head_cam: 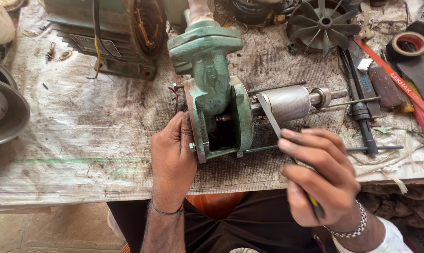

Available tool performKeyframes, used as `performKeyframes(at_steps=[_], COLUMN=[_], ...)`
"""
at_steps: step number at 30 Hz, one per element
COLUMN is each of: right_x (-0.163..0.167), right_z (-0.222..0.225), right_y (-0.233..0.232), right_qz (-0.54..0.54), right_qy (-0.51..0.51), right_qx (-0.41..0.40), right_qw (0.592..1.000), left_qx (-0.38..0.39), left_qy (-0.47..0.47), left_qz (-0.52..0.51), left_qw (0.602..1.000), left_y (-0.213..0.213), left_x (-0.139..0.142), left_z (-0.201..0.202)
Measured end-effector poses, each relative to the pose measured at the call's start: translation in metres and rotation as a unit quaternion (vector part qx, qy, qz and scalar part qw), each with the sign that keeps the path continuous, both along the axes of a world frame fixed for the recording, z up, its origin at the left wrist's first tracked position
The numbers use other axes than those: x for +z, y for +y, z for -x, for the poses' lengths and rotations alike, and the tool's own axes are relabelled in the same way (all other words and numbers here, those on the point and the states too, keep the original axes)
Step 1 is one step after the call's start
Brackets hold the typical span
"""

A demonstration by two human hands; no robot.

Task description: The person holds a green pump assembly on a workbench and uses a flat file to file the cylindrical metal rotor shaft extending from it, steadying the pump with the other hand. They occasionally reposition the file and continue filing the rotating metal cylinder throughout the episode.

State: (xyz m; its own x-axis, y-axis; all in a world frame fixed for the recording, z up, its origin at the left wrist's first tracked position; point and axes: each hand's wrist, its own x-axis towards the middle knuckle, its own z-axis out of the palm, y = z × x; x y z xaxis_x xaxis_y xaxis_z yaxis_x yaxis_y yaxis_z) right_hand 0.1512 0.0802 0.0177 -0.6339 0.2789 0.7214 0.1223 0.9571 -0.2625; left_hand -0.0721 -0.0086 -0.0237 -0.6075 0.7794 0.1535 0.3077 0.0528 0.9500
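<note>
A green cast pump body [211, 89] lies on the workbench with its silver rotor [287, 104] and shaft sticking out to the right. My left hand [173, 154] grips the lower left edge of the pump's flange, thumb against a bolt. My right hand [320, 180] holds a thin flat grey blade [268, 117] that slants up toward the gap between the pump housing and the rotor; its handle end shows below my fingers.
A green motor housing [113, 33] with copper windings stands at the back left. A black fan impeller [322, 21], a tape roll [409, 44], a red-handled tool and dark hand tools [361, 112] lie to the right. A metal bowl [3, 110] sits at the left edge.
</note>
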Motion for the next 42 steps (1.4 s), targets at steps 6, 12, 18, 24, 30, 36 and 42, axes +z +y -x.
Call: performKeyframes(at_steps=[6, 12, 18, 24, 30, 36, 42], right_x=[-0.001, -0.003, -0.003, -0.002, 0.0, 0.005, 0.006], right_z=[0.005, 0.007, 0.002, -0.002, -0.001, -0.003, -0.007], right_y=[0.002, 0.004, 0.001, -0.002, -0.002, -0.003, -0.003], right_qz=[-0.003, 0.01, 0.002, 0.006, -0.003, 0.021, -0.001], right_qy=[-0.035, -0.045, -0.005, -0.044, -0.034, -0.01, -0.004], right_qx=[0.004, -0.007, 0.006, -0.019, -0.014, -0.005, 0.015], right_qw=[0.999, 0.999, 1.0, 0.999, 0.999, 1.0, 1.0], left_qx=[-0.002, -0.001, -0.016, -0.039, -0.025, -0.028, -0.031], left_qy=[-0.006, -0.001, 0.006, -0.028, -0.034, -0.014, -0.032], left_qz=[0.006, 0.005, 0.009, -0.025, 0.005, -0.014, -0.009], left_qw=[1.0, 1.0, 1.0, 0.999, 0.999, 0.999, 0.999], left_y=[-0.001, -0.001, -0.002, -0.002, -0.001, -0.002, -0.002], left_x=[0.001, 0.001, 0.006, 0.008, 0.005, 0.005, 0.006], left_z=[-0.001, -0.001, -0.003, -0.003, -0.002, -0.001, -0.002])
